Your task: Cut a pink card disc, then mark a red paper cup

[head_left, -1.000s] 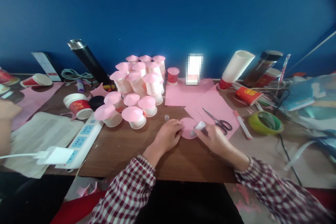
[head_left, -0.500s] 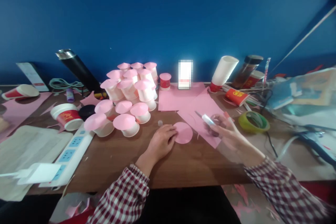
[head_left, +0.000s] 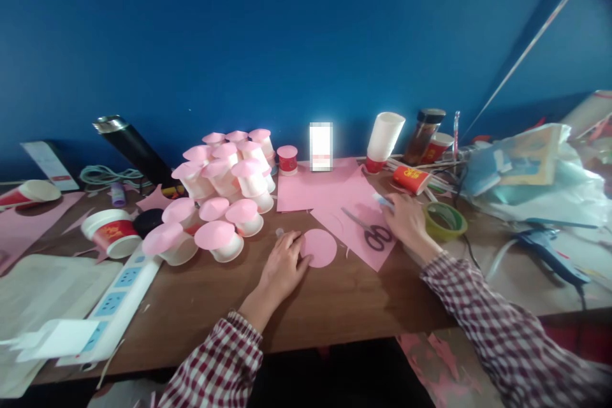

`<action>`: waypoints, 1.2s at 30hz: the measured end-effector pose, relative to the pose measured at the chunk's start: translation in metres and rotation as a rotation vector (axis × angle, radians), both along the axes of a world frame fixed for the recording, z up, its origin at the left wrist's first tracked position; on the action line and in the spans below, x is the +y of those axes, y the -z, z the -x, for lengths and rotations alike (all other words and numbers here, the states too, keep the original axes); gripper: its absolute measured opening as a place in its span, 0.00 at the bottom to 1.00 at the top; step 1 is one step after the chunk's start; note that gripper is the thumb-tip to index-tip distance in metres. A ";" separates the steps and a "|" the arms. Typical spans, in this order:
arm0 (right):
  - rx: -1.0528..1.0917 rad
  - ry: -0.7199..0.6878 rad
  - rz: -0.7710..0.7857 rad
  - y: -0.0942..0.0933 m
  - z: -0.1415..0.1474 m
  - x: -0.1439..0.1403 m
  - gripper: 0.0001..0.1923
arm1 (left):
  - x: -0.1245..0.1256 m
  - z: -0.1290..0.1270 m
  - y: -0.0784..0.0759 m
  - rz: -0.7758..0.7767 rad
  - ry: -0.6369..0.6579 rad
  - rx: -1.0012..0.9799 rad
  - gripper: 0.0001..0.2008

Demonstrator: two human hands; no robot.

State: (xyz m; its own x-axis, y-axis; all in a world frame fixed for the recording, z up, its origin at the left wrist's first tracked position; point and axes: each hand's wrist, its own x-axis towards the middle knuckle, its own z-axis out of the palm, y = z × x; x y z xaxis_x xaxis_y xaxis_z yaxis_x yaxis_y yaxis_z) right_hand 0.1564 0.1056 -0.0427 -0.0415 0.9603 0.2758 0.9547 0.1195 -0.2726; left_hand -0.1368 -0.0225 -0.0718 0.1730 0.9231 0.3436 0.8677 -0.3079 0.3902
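Observation:
A round pink paper disc (head_left: 320, 248) lies flat on the table, and my left hand (head_left: 285, 266) rests at its left edge with fingers stretched out. On the pink sheet (head_left: 335, 217) to the right lie dark-handled scissors (head_left: 377, 237), with nobody's fingers in the loops. My right hand (head_left: 406, 223) is just right of them, fingers bent around a small pale white-blue thing (head_left: 382, 199) whose kind I cannot make out. Several white paper cups (head_left: 229, 248) with pink cone tops (head_left: 216, 234) stand left of my left hand.
At right are a roll of yellow-green tape (head_left: 444, 222), a red paper cup (head_left: 410, 179), a blue glue gun (head_left: 554, 255) and a plastic bag (head_left: 526, 166). A white cup stack (head_left: 386, 134) leans behind. A power strip (head_left: 112, 306) and black flask (head_left: 136, 150) occupy the left.
The scissors, earlier at my right hand, now lie clear of it on the pink sheet. My left hand stays at the disc. The whole view has shifted slightly.

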 end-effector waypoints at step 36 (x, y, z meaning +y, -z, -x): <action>1.094 -0.508 0.441 -0.015 0.069 -0.035 0.17 | 0.053 -0.036 -0.024 0.417 -0.025 -1.277 0.15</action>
State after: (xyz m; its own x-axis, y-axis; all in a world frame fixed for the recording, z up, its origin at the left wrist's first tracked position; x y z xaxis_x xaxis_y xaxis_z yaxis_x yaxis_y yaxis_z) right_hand 0.0873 0.0703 -0.0273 -0.3827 0.9218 0.0623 0.0840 0.1019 -0.9912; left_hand -0.1003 0.0303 -0.0477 -0.0731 0.9958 -0.0548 -0.1674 0.0419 0.9850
